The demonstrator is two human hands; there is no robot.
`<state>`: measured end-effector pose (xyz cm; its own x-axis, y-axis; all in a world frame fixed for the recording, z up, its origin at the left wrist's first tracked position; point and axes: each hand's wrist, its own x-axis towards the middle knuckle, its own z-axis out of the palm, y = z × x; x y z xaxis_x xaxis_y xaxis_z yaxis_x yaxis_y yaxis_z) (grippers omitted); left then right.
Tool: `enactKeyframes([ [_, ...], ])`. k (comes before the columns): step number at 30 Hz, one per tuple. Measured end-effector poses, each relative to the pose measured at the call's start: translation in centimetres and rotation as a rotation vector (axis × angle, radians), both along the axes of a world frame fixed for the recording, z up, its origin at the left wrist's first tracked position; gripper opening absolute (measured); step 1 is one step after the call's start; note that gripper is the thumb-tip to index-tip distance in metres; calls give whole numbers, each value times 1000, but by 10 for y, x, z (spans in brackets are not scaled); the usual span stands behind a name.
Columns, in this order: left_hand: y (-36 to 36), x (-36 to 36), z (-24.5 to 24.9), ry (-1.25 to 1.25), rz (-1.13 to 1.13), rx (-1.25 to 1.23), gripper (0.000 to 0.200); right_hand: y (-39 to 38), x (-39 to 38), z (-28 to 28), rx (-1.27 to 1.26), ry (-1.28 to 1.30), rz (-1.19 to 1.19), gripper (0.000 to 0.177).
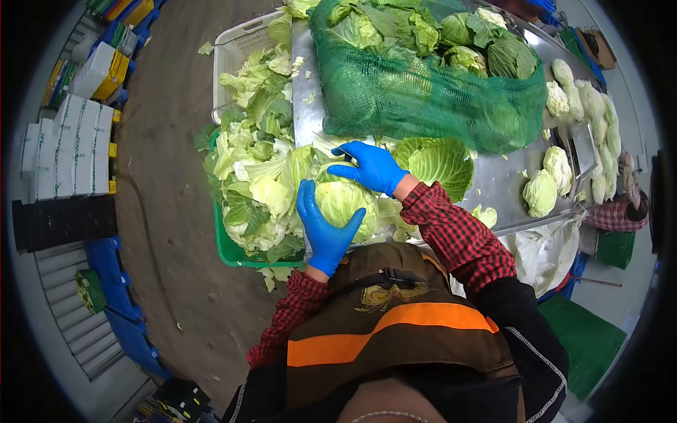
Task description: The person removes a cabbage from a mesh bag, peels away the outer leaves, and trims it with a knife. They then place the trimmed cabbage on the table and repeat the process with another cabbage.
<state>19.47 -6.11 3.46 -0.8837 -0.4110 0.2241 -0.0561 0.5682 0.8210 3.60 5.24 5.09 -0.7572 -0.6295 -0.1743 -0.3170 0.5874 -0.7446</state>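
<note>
A pale green cabbage head [347, 206] is at the table's near edge, in front of my apron. My left hand [326, 231], in a blue glove, cups its left and near side, thumb and fingers spread around it. Over its far side bends my right hand [372, 169], also blue-gloved, with fingers curled. A small dark thing shows between those fingers; its kind cannot be made out. A large loose cabbage leaf [436, 166] lies to the right of my right hand. Trimmed leaves [264, 194] heap up to the left of the cabbage.
A green crate [227, 247] and a white crate [224, 53] hold leaves at left. A green mesh sack [430, 106] of cabbages lies on the metal table [486, 187]. Trimmed cabbages [541, 192] stand at right, near a scale [584, 148] and another person's sleeve [617, 215].
</note>
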Motion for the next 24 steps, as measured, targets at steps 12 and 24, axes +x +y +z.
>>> enactKeyframes([
  [12, 13, -1, 4, -16, -50, -125, 104, 2, 2, 15, 194, 22, 46, 89],
  [24, 13, -2, -6, 22, -149, -192, 103, 24, 22, -78, -24, 162, -391, 51],
])
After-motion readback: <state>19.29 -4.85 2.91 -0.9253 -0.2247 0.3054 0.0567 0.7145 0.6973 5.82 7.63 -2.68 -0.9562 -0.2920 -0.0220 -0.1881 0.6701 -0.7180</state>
